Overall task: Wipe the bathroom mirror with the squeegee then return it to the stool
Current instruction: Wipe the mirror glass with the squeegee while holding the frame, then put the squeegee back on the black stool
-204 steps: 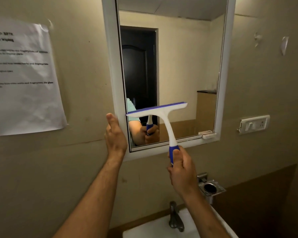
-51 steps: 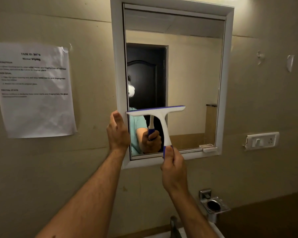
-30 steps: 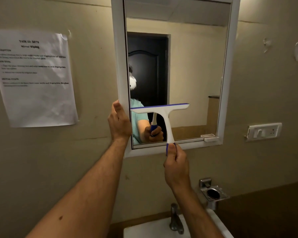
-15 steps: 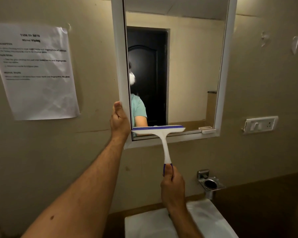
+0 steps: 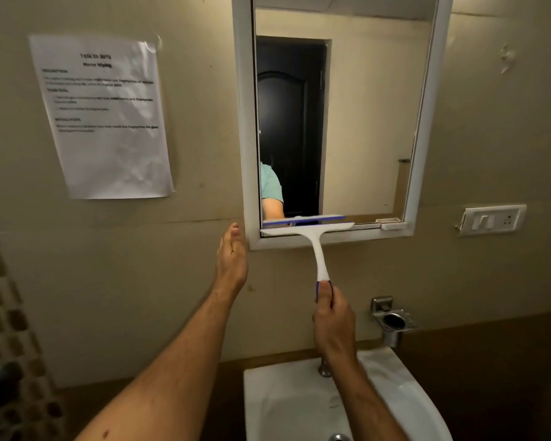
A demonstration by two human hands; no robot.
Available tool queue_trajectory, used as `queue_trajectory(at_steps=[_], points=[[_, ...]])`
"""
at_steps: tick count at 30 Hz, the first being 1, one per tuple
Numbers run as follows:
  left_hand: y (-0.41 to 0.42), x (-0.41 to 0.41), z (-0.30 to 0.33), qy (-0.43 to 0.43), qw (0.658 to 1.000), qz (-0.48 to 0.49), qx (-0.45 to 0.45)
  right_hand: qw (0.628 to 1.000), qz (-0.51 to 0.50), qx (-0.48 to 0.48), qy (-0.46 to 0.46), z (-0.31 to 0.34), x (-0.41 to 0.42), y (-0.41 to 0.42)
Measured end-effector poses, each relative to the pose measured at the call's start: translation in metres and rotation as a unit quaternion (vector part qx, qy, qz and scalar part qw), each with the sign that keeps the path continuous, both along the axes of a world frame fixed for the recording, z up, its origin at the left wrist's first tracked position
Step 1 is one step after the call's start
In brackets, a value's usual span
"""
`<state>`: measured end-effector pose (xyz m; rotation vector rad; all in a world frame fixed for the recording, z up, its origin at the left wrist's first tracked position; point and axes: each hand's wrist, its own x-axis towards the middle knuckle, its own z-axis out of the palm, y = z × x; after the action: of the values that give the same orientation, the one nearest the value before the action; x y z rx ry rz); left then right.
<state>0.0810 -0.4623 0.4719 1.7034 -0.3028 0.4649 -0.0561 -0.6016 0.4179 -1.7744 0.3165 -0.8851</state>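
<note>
The white-framed mirror (image 5: 363,122) hangs on the beige wall. A white squeegee (image 5: 317,246) with a blue blade edge lies across the mirror's bottom left, its blade at the lower frame rail. My right hand (image 5: 331,316) grips the blue end of its handle from below. My left hand (image 5: 231,259) is off the frame, just left of the mirror's lower left corner, fingers straight and holding nothing. The stool is not in view.
A white sink (image 5: 299,402) with a tap (image 5: 325,367) sits below the mirror. A metal holder (image 5: 393,323) is fixed to the wall on the right, a switch plate (image 5: 490,219) above it. A printed sheet (image 5: 105,116) hangs left of the mirror.
The squeegee has slid down the glass from mid-height to the bottom rail. My left hand has let go of the mirror frame and dropped slightly lower.
</note>
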Motion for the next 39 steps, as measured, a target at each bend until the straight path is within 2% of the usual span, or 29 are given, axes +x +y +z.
queue_trajectory(at_steps=[4,10,20,28,34,39], points=[[0.028,-0.023,-0.042,-0.023,0.993,0.045,0.111,0.999,-0.012,0.03,-0.034,-0.002,-0.01,0.016],[0.089,-0.05,-0.116,0.006,0.974,0.097,0.207,0.998,0.036,0.054,-0.001,-0.031,-0.025,0.06],[0.198,-0.083,-0.187,0.038,0.929,0.127,0.345,0.987,0.115,0.039,0.102,-0.098,-0.029,0.154],[0.345,-0.118,-0.256,0.088,0.883,0.104,0.45,0.96,0.121,0.126,0.22,-0.167,-0.014,0.293],[0.465,-0.155,-0.305,0.158,0.868,0.093,0.461,0.917,0.141,0.188,0.322,-0.217,-0.031,0.386],[0.494,-0.171,-0.331,0.258,0.877,0.079,0.399,0.889,0.157,0.174,0.392,-0.252,-0.043,0.414]])
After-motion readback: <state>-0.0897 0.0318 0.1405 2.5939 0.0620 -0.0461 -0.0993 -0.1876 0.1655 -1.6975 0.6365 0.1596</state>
